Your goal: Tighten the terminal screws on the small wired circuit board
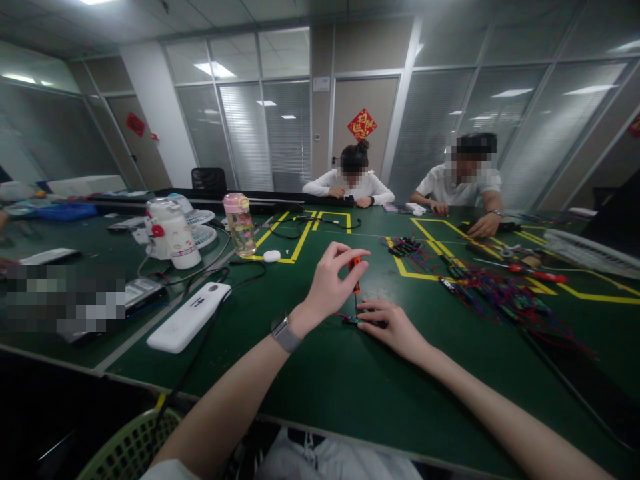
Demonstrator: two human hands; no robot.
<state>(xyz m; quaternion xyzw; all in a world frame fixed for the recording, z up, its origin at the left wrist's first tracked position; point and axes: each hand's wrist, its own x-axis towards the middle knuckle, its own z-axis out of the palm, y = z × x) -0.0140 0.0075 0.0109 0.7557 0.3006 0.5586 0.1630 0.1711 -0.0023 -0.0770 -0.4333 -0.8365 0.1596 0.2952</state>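
My left hand (333, 280) is closed around the orange-and-black handle of a screwdriver (357, 283), which stands upright with its shaft pointing down. The tip meets a small green circuit board (353, 320) on the green table (300, 373). Thin red and dark wires run from the board's left side. My right hand (390, 323) rests low on the table, its thumb and fingers at the right edge of the board, pinching or steadying it. Exactly how the fingers grip the board is too small to make out.
To the right lies a tangle of wired circuit boards (505, 290) and a red-handled screwdriver (537, 273). A white power bank (190, 317), a white flask (175, 233), a pink-lidded bottle (240, 227) and a small white case (271, 256) stand left. Two people sit opposite.
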